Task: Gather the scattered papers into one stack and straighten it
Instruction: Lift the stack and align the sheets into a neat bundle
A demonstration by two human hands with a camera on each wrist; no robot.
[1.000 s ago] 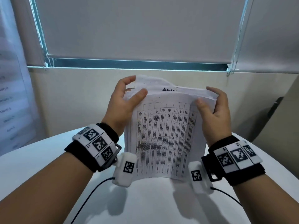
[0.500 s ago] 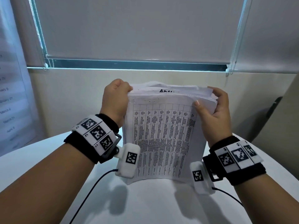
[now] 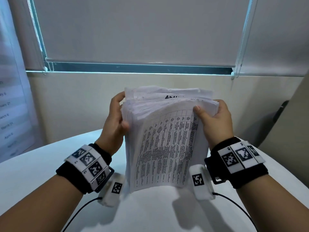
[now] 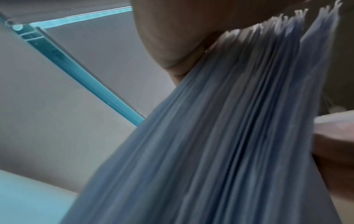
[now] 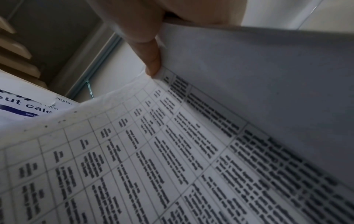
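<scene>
A thick stack of white papers (image 3: 167, 144) stands on its lower edge on the white table (image 3: 33, 173), its front sheet printed with a table of text. My left hand (image 3: 117, 118) grips the stack's left edge, thumb in front and fingers behind. My right hand (image 3: 212, 118) holds the upper right corner, with the thumb on the front sheet. The top edges are uneven and fan apart. In the left wrist view the sheet edges (image 4: 220, 136) fill the frame. In the right wrist view my thumb (image 5: 151, 60) presses on the printed sheet (image 5: 134, 159).
A wall with a lowered roller blind (image 3: 142, 30) rises behind the round table. A printed calendar poster (image 3: 8, 114) hangs at the left. Thin black cables (image 3: 80, 213) trail from both wrist cameras across the table near me.
The left hand slid from the top left corner down the left edge. The stack's top has bent toward me, and its upper edges have fanned open.
</scene>
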